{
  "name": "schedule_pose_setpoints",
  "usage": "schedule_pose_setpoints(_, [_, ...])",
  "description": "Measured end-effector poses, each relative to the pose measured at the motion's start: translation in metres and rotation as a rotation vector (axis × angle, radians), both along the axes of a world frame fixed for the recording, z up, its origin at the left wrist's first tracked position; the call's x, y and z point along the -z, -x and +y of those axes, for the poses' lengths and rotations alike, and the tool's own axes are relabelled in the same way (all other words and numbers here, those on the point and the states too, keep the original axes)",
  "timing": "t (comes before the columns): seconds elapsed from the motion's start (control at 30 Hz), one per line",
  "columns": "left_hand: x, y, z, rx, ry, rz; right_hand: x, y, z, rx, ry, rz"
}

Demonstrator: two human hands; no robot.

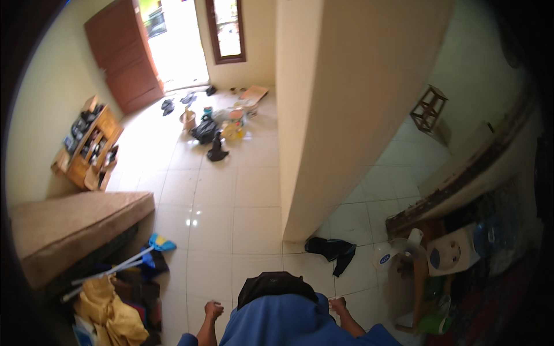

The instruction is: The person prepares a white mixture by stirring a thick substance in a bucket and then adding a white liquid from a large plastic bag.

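Note:
Low on the left, beside my blue-clothed body, hangs my left hand [213,309]. Its fingers curl into a loose fist, and I see nothing in them. On the other side of my body is my right hand [338,304], also with curled fingers and partly blurred; no held thing shows. Neither hand touches anything around it. Dark cloth [276,284] shows at the front of my body. The nearest loose thing ahead on the right is a crumpled black garment [332,250] on the tiled floor [216,230], at the foot of a wall end.
A beige mattress [81,216], poles with a blue head [161,242] and yellow cloth [107,305] lie left. Further off are a wooden shelf [92,147], black bags [206,130] and an open door [124,55]. At right stand a fan [398,256] and a wooden stool [429,109].

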State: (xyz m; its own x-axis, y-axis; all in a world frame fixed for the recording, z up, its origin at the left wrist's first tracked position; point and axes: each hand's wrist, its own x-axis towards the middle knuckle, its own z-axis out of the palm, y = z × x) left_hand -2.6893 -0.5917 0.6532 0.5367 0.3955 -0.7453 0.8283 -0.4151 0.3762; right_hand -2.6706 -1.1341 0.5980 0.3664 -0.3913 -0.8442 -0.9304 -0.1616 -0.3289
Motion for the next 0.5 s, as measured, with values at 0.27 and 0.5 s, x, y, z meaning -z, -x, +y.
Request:
schedule_pose_setpoints(0.27, [-0.003,0.008,-0.018,-0.039,-0.028,0.0,-0.003,-0.013,-0.01,-0.041,-0.01,-0.018])
schedule_pose_setpoints(0.5, [0.022,0.016,-0.01,-0.005,-0.056,-0.001,-0.013,-0.023,-0.007,-0.069,0.011,0.031])
